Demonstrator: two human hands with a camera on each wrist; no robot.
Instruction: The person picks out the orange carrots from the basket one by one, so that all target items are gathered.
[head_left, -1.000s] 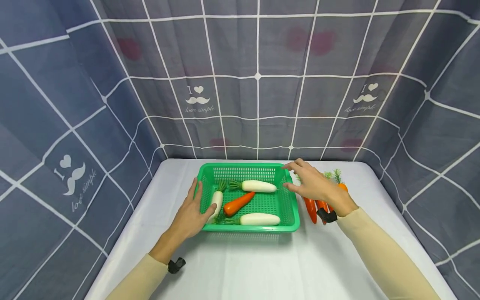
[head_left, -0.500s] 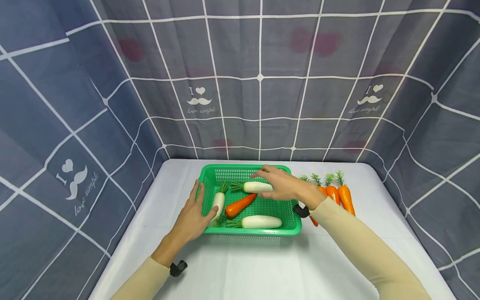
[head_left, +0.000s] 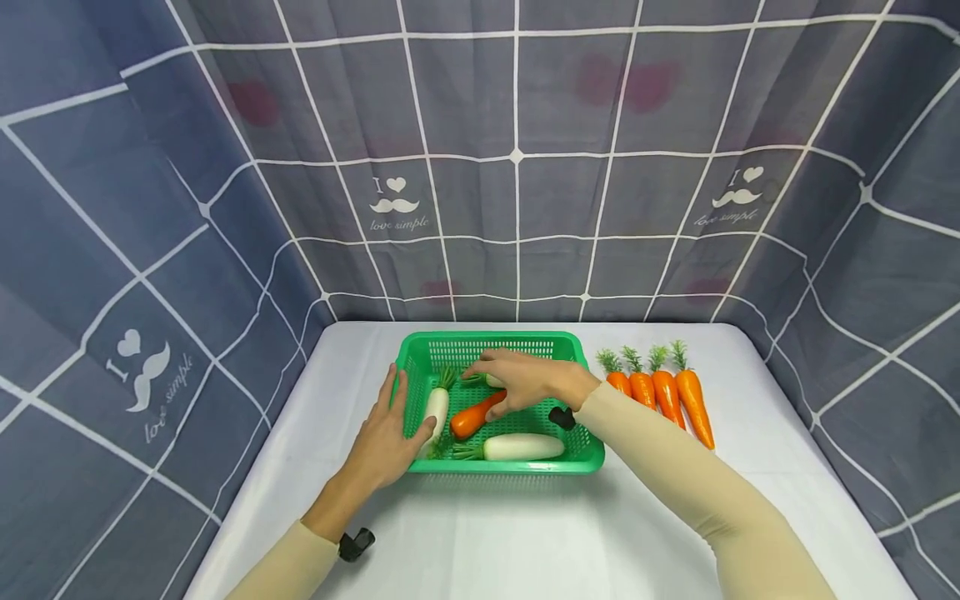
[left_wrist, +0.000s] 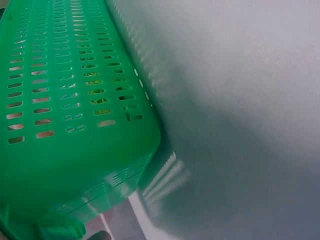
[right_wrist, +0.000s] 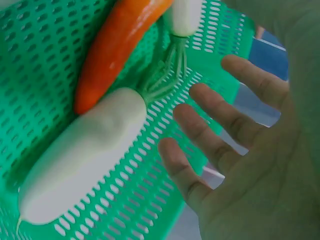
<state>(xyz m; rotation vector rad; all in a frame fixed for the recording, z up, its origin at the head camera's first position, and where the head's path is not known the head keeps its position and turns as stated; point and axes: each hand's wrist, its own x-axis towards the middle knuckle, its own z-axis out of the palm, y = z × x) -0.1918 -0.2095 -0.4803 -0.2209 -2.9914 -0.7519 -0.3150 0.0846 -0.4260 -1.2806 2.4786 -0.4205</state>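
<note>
A green plastic basket (head_left: 504,468) holds three white radishes and an orange carrot (head_left: 467,423). One radish (head_left: 437,410) stands lengthwise by the left wall, another (head_left: 523,447) lies along the near side. My left hand (head_left: 384,440) rests at the basket's left rim, fingers extended and thumb over the inside. My right hand (head_left: 528,380) hovers inside the basket above the carrot and the far radish (head_left: 493,381), mostly covering them. In the right wrist view its fingers (right_wrist: 216,142) are spread and hold nothing, beside the far radish (right_wrist: 85,155).
Several carrots (head_left: 664,392) with green tops lie in a row right of the basket on the white tablecloth (head_left: 517,533). Grey checked curtains (head_left: 480,200) enclose the back and sides. The left wrist view shows the basket's slotted outer wall (left_wrist: 75,155).
My right hand has moved left from the basket's right rim, beside the carrot row, to above the carrot inside. The row is now uncovered. My left hand has stayed at the rim.
</note>
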